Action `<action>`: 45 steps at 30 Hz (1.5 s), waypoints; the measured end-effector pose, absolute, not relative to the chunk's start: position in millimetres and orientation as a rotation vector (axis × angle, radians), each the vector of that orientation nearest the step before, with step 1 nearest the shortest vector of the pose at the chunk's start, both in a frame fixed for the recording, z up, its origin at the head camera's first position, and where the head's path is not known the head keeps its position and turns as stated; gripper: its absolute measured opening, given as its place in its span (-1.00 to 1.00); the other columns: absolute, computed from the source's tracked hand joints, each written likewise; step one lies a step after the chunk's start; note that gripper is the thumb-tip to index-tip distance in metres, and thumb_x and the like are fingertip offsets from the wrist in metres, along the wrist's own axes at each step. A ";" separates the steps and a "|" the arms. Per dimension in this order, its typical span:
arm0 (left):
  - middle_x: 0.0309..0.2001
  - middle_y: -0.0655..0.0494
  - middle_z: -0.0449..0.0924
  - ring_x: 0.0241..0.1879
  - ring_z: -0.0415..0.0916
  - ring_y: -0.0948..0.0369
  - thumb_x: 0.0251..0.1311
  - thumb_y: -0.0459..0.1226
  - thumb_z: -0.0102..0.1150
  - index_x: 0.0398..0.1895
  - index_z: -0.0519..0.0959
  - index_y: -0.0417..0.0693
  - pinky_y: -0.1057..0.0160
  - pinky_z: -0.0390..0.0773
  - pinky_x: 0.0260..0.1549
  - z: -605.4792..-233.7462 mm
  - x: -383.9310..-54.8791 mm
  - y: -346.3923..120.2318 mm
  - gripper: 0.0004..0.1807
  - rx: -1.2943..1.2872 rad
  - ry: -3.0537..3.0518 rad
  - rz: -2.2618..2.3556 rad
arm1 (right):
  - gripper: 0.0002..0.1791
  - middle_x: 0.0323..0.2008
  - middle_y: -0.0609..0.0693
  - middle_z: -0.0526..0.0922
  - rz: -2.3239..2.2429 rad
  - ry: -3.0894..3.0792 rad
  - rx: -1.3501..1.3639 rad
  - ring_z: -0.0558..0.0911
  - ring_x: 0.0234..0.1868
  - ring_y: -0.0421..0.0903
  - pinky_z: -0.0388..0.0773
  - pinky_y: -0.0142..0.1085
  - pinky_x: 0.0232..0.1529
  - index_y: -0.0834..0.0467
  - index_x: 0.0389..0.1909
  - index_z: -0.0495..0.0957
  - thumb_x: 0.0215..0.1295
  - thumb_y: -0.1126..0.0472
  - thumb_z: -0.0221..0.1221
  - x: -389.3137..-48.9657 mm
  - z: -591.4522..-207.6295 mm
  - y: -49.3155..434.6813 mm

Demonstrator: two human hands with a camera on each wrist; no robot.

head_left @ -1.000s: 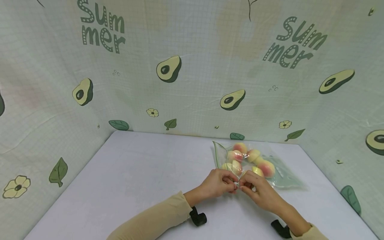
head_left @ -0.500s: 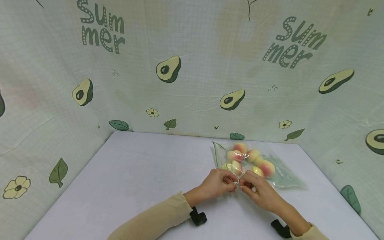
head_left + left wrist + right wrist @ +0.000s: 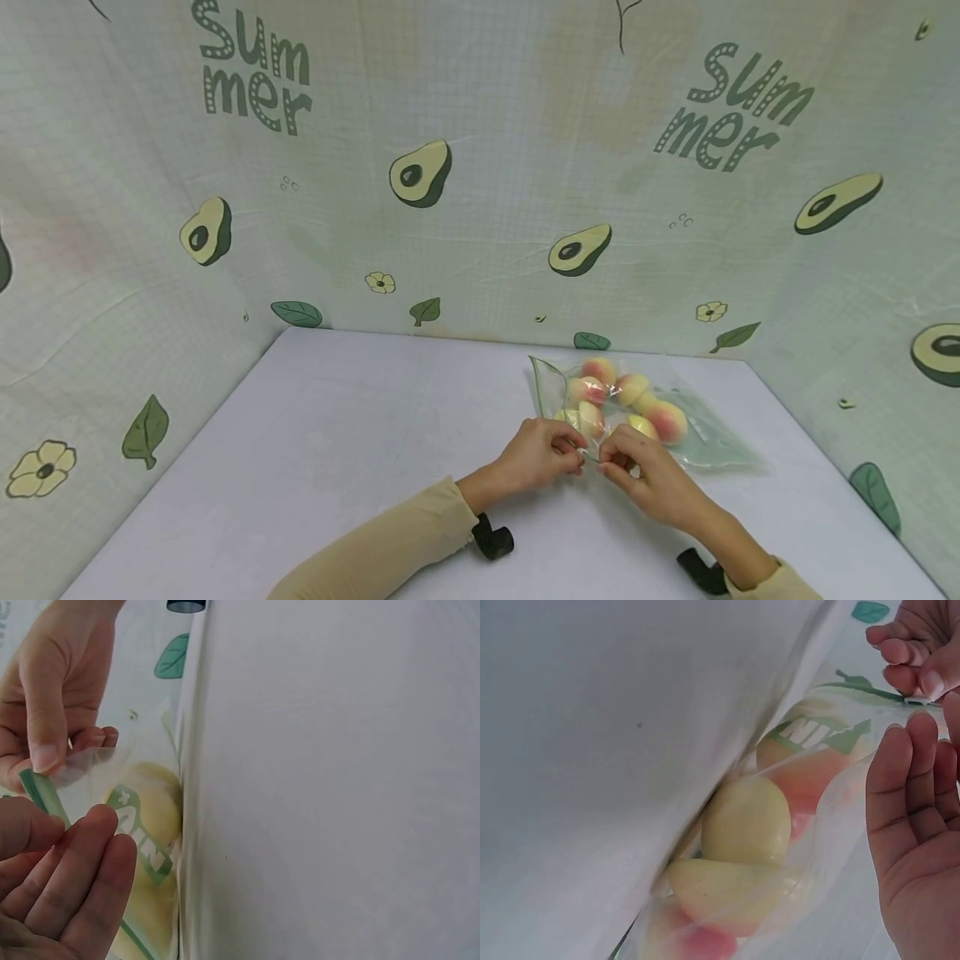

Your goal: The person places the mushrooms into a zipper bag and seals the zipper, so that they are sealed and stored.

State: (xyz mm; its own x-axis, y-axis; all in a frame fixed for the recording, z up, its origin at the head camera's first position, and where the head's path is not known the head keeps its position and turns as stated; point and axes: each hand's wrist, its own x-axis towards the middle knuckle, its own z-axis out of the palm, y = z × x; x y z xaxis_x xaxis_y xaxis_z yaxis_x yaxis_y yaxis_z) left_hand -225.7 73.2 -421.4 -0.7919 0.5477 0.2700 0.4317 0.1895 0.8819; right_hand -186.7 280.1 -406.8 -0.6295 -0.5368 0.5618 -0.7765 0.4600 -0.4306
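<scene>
A clear zip bag point(image 3: 701, 429) with a green-edged mouth lies at the right of the table, holding several yellow-and-red peaches point(image 3: 666, 421). At the near corner of its mouth, my left hand point(image 3: 534, 454) pinches the zip edge between thumb and fingers. Just to the right, my right hand point(image 3: 656, 479) pinches the corner of the same edge. The green zip strip point(image 3: 45, 796) runs between both hands in the left wrist view. A small whitish slider point(image 3: 917, 700) shows at the left thumb in the right wrist view. Fingers partly hide the near peaches.
White cloth covers the table point(image 3: 360, 417). A patterned curtain point(image 3: 480, 167) with avocados and leaves rises behind and on both sides. Black wrist mounts point(image 3: 492, 537) hang below both forearms, close to the tabletop.
My left hand has slid slightly left along the zip edge, widening the gap between the hands. My right hand stays in place, and the peaches have not moved.
</scene>
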 end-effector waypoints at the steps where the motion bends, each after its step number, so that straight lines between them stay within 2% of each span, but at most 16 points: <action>1: -0.58 0.25 0.65 -0.57 0.60 0.41 0.07 -0.50 0.21 -0.32 0.65 -0.16 0.45 0.45 -0.65 -421.5 -225.7 73.3 -0.86 0.972 2.344 1.677 | -0.82 -0.43 -0.20 0.44 0.966 -2.359 1.103 0.47 -0.44 -0.30 0.45 -0.47 -0.50 0.05 -0.37 0.49 0.16 0.35 0.28 -186.1 -405.8 278.9; 7: -0.57 0.22 0.66 -0.58 0.55 0.50 0.06 -0.50 0.21 -0.31 0.64 -0.18 0.47 0.48 -0.59 -420.6 -224.2 73.9 -0.86 1.019 2.384 1.647 | -0.69 -0.47 -0.13 0.46 0.991 -2.347 1.040 0.48 -0.51 -0.22 0.45 -0.43 -0.55 0.14 -0.40 0.49 -0.03 0.56 0.31 -174.5 -389.7 265.2; 11: -0.56 0.23 0.65 -0.58 0.52 0.54 0.07 -0.49 0.23 -0.31 0.65 -0.18 0.48 0.49 -0.57 -420.2 -223.9 74.2 -0.87 1.057 2.419 1.608 | -0.67 -0.47 -0.11 0.47 1.001 -2.342 1.046 0.48 -0.52 -0.21 0.45 -0.42 -0.55 0.14 -0.40 0.49 -0.05 0.60 0.30 -166.9 -378.9 258.5; 26: -0.56 0.24 0.64 -0.59 0.50 0.56 0.06 -0.49 0.25 -0.32 0.64 -0.15 0.50 0.49 -0.57 -420.6 -225.1 75.1 -0.87 1.119 2.453 1.544 | -0.67 -0.42 -0.08 0.50 1.009 -2.337 1.067 0.50 -0.51 -0.20 0.47 -0.41 -0.53 0.13 -0.38 0.50 -0.02 0.60 0.28 -166.1 -378.3 258.5; 36: -0.60 0.33 0.61 -0.57 0.43 0.62 0.04 -0.45 0.27 -0.33 0.64 -0.08 0.57 0.43 -0.56 -415.1 -226.8 74.6 -0.86 1.245 2.614 1.335 | -0.68 -0.43 -0.08 0.51 1.018 -2.349 1.046 0.49 -0.52 -0.20 0.46 -0.41 -0.53 0.13 -0.40 0.49 -0.01 0.60 0.28 -165.1 -376.5 257.9; 41: -0.55 0.33 0.62 -0.54 0.41 0.63 0.06 -0.42 0.27 -0.30 0.65 -0.06 0.60 0.41 -0.55 -413.6 -227.3 74.3 -0.86 1.313 2.678 1.243 | -0.68 -0.43 -0.10 0.51 1.000 -2.349 1.041 0.48 -0.51 -0.21 0.47 -0.41 -0.52 0.13 -0.41 0.49 -0.01 0.59 0.29 -173.6 -388.1 264.7; 45: -0.51 0.31 0.63 -0.52 0.40 0.64 0.07 -0.40 0.27 -0.28 0.66 -0.06 0.63 0.39 -0.51 -413.5 -228.0 74.3 -0.85 1.381 2.719 1.175 | -0.72 -0.40 -0.16 0.51 0.987 -2.376 1.034 0.49 -0.47 -0.25 0.47 -0.43 -0.50 0.08 -0.39 0.51 0.05 0.51 0.30 -183.3 -401.7 274.2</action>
State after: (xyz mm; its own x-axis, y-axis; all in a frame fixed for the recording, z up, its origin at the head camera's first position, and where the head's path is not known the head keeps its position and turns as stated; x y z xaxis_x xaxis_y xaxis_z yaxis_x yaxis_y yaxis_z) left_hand -228.0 74.3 -413.5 -0.6365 0.6550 0.4073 0.7455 0.3870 0.5426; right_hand -183.3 274.2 -401.7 -0.6641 -0.4896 0.5651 -0.7459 0.4862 -0.4553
